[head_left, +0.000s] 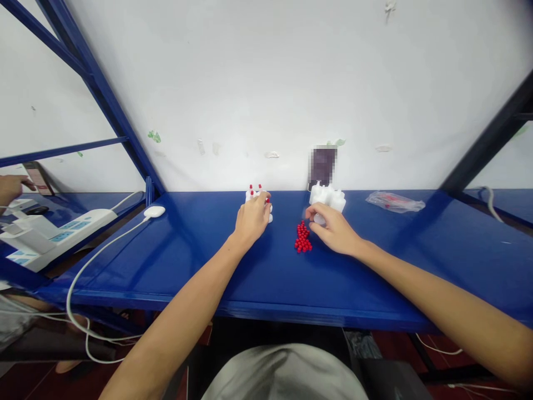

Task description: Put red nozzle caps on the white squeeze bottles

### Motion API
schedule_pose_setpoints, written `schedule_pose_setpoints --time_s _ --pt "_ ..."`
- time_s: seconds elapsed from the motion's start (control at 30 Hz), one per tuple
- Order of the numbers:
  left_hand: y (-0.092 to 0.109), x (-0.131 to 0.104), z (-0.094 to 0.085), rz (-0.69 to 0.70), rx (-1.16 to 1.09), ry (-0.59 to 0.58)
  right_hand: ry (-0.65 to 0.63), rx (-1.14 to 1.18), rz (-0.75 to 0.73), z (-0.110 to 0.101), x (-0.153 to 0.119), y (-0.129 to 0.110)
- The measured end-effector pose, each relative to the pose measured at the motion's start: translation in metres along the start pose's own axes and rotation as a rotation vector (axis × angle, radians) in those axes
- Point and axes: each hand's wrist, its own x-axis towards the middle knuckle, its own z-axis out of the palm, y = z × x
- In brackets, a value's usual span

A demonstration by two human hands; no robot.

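Note:
My left hand (252, 218) is over a small group of white dropper bottles (249, 195) with red caps. Its fingers are closed around one of them; a red cap shows at the fingertips, and the palm hides most of the group. My right hand (331, 226) curls its thumb and fingers round a small whitish bottle (320, 219), partly hidden by the fingers. Just behind that hand stands a cluster of white bottles (327, 194) without red caps. A pile of small red caps (302, 239) lies on the blue table between my hands.
A clear plastic bag (395, 201) with something red inside lies to the right. A white cable (100, 244) with a white plug end (154, 211) crosses the left side. Beyond the blue frame (145, 161) are a white device (62, 236) and another person's hand (12, 188) near a phone (39, 178).

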Motion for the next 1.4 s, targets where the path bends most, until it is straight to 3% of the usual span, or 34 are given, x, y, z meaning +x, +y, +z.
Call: schedule_pose_setpoints --time_s 0.33,0.47,0.63,0.73,0.87,1.13,1.27,1.4 --pt "-0.002 0.0 0.001 -0.046 0.081 -0.068 -0.005 -0.003 0.008 -0.001 0.0 -0.001" --pt "0.007 -0.003 -0.002 0.086 0.016 -0.008 0.001 -0.002 0.014 -0.001 0.0 -0.003" --pt "0.018 -0.012 0.008 0.42 -0.103 -0.257 -0.005 0.042 0.099 -0.002 -0.001 0.001" --pt "0.019 -0.015 0.017 0.43 -0.072 -0.364 -0.003 0.106 0.163 -0.003 -0.002 0.006" --pt "0.018 -0.015 0.024 0.378 -0.071 -0.413 -0.025 0.099 0.198 -0.002 -0.001 0.006" --pt "0.018 -0.011 0.027 0.354 -0.157 -0.404 -0.051 0.018 0.17 -0.002 0.001 0.0" --pt "0.022 -0.012 0.024 0.314 -0.237 -0.284 -0.048 0.174 0.252 -0.001 0.0 0.002" --pt "0.035 -0.017 0.014 0.329 -0.386 -0.16 -0.072 0.402 0.216 -0.001 -0.003 0.0"
